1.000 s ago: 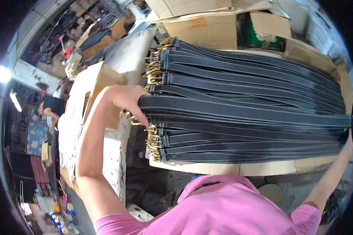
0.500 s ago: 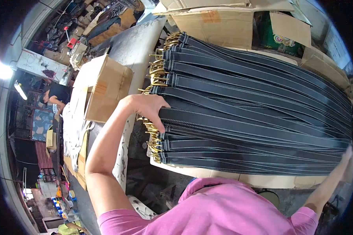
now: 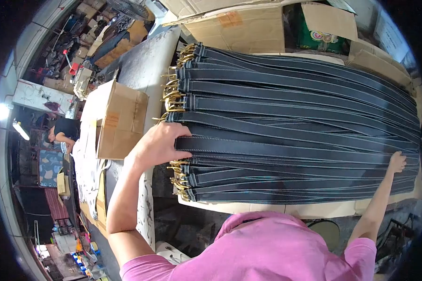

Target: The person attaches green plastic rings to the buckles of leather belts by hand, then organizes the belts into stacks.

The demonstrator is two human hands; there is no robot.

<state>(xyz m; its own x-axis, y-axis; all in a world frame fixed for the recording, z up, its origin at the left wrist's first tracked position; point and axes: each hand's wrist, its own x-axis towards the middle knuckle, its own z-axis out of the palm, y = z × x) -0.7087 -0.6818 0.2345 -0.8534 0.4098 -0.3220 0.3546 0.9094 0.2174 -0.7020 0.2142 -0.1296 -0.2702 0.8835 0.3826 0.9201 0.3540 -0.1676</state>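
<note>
Long black belts (image 3: 276,105) with pale edge stitching lie side by side in a thick layer, their gold buckles (image 3: 176,101) gathered along the left end. My left hand (image 3: 162,144) is closed around the buckle end of a belt in the middle of the layer, thumb on the near side and fingers on the far side. That belt's buckle is hidden under the hand. Far to the right, my right hand (image 3: 397,162) rests on the other end of the belts with its fingers curled in. Whether a belt is pinched there is hidden.
Cardboard (image 3: 258,208) lies under the belts, and an open carton (image 3: 239,30) stands behind them. On the left are a long table (image 3: 162,61), a cardboard box (image 3: 122,117) and white material (image 3: 86,168). Another person (image 3: 65,131) works farther off.
My right hand has come in from beyond the right edge onto the belts, its fingers now curled. My left hand stays at the same belt's buckle end. The view has shifted slightly.
</note>
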